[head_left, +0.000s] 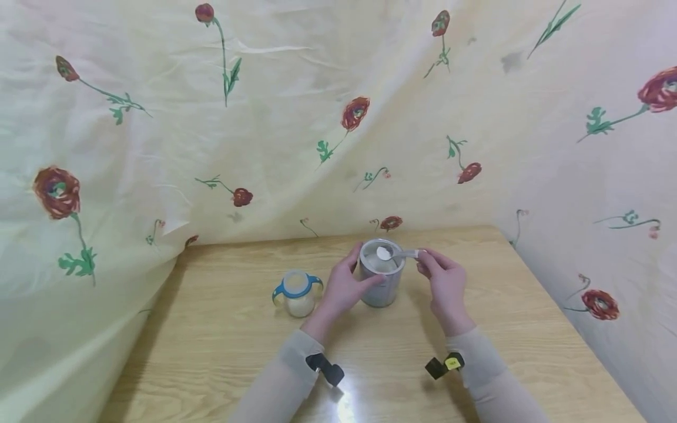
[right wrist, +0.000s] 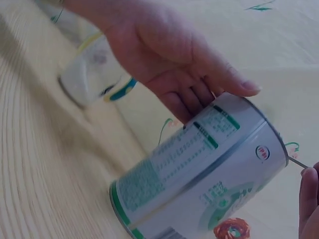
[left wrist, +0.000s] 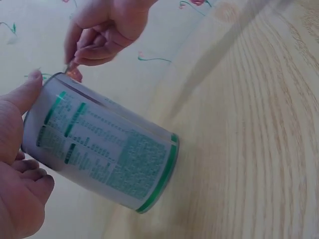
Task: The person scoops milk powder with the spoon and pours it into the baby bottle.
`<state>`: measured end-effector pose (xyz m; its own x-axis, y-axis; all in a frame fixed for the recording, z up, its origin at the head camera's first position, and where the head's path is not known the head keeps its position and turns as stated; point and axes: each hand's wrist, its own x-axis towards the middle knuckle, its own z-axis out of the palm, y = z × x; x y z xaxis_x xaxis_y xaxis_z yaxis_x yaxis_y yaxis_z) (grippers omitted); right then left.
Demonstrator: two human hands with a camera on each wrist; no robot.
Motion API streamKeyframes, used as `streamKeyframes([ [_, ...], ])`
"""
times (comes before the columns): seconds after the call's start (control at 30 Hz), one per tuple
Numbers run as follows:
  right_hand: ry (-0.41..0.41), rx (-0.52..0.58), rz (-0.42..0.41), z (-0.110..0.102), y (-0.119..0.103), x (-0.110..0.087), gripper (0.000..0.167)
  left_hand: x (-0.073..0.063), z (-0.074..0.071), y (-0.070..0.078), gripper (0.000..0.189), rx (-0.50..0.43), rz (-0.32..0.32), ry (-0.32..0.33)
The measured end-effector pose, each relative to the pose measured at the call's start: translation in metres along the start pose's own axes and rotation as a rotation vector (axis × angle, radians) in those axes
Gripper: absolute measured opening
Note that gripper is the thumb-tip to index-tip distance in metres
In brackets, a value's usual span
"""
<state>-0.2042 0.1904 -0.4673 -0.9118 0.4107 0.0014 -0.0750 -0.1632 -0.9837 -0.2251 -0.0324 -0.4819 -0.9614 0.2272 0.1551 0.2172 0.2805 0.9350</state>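
A tall round metal can (head_left: 382, 292) with green print stands open on the table, whitish inside. My left hand (head_left: 345, 286) holds it round its left side, thumb near the rim. Between the thumb and fingers of my right hand (head_left: 448, 283) is the handle of a spoon (head_left: 406, 254). The spoon's bowl, over the can's open mouth, carries white powder (head_left: 384, 253). In the left wrist view the green-lettered label (left wrist: 114, 149) faces the camera. The spoon's bowl is hidden in both wrist views; only a bit of its handle (right wrist: 297, 162) shows in the right one.
Left of the can is a small clear cup (head_left: 300, 304) with a blue collar and two side handles, pale contents inside. A light wooden table (head_left: 222, 341) lies beneath. Flower-printed cloth (head_left: 285, 135) hangs behind and at both sides.
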Motion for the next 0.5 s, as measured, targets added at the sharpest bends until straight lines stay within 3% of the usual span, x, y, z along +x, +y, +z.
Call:
streamKeyframes([
  [0.13, 0.012, 0.16, 0.105, 0.001, -0.005, -0.001, 0.027, -0.008, -0.011, 0.008, 0.098, 0.013, 0.005, 0.004],
  [0.27, 0.006, 0.266, 0.161, 0.002, -0.01, -0.004, 0.012, -0.019, -0.031, 0.016, 0.089, 0.018, 0.045, 0.007],
  [0.5, -0.042, 0.365, 0.19, 0.012, -0.019, -0.011, 0.015, -0.036, -0.074, 0.018, 0.082, 0.072, 0.109, 0.024],
])
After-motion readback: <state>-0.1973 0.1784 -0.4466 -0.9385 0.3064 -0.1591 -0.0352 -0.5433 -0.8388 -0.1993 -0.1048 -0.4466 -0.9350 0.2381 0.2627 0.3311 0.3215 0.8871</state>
